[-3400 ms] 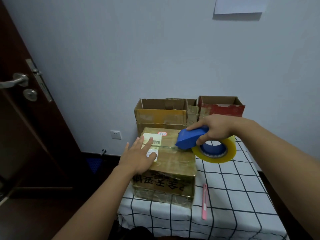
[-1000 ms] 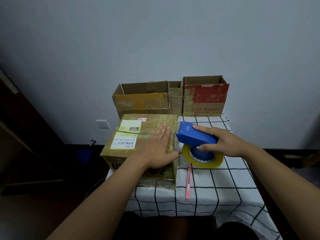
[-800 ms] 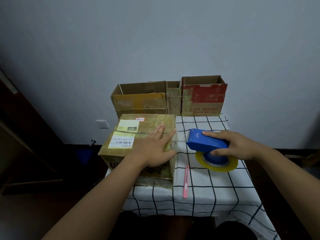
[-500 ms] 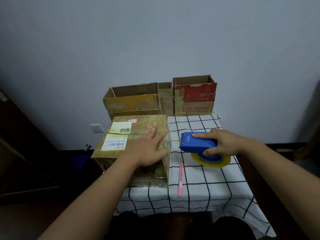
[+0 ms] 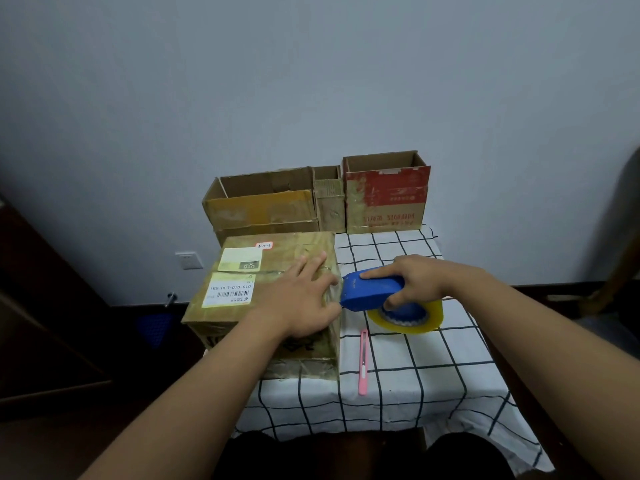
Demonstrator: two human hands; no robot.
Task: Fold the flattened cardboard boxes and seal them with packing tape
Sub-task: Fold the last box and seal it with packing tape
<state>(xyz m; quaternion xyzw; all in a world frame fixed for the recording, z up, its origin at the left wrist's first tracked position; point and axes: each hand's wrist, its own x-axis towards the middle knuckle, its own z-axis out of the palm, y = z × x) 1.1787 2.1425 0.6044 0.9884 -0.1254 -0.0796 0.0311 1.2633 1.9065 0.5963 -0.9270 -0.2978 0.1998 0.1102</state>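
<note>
Left hand [image 5: 301, 303] lies flat, fingers spread, on closed cardboard box [image 5: 242, 292] at tabletop [image 5: 415, 375] left edge. Right hand [image 5: 420, 282] grasps blue tape dispenser [image 5: 372, 289] against its right side. Pink cutter [image 5: 363, 362] lies alongside; three open boxes [image 5: 384, 199] line the wall.

The bench [image 5: 408, 362], under a checked cloth, carries a closed box [image 5: 242, 296], three open boxes [image 5: 384, 199] behind, and a pink cutter [image 5: 363, 362].

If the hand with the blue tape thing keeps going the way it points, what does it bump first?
Probably the closed box: the right hand aims the tape dispenser leftward at its right edge, near the left hand pressing on top.
</note>
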